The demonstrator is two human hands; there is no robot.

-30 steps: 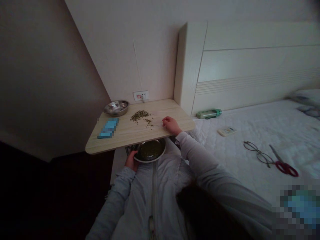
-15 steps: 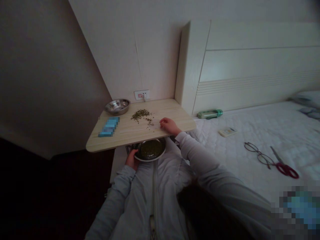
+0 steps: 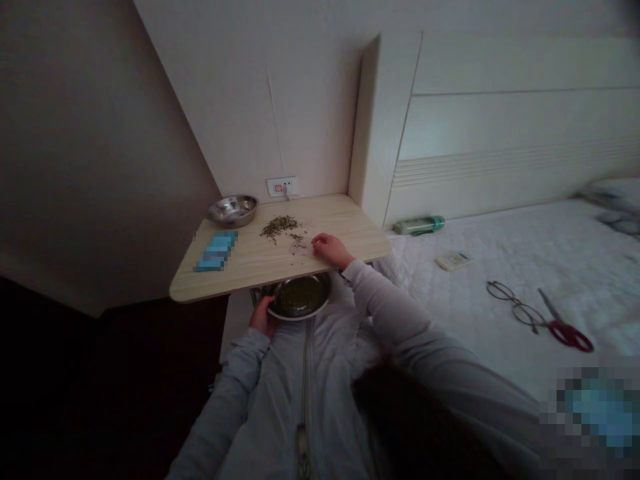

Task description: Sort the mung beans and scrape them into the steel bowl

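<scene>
My left hand (image 3: 263, 317) is closed on the rim of a metal bowl (image 3: 300, 315) at my lap, just below the table's front edge. Small dark green grains (image 3: 300, 293) cover the inside of this bowl. Over the tabletop, my right hand (image 3: 331, 250) pinches a thin clear plastic piece (image 3: 301, 248), whose exact shape is hard to make out. A few loose grains lie at this plastic, and a larger pile of green-brown grains (image 3: 279, 227) is spread just beyond it.
On the light wooden table (image 3: 250, 272) stand a second metal bowl (image 3: 233, 212) and a blurred-out blue phone-like item (image 3: 216, 251). The bed (image 3: 425, 293) at the right bears a green bottle (image 3: 419, 225), a pale remote (image 3: 453, 261), glasses (image 3: 525, 318) and red-handled scissors (image 3: 570, 335).
My right hand has slid slightly left with the clear plastic, and the loose grains beside it have shifted towards the pile. My left hand stays on the bowl.
</scene>
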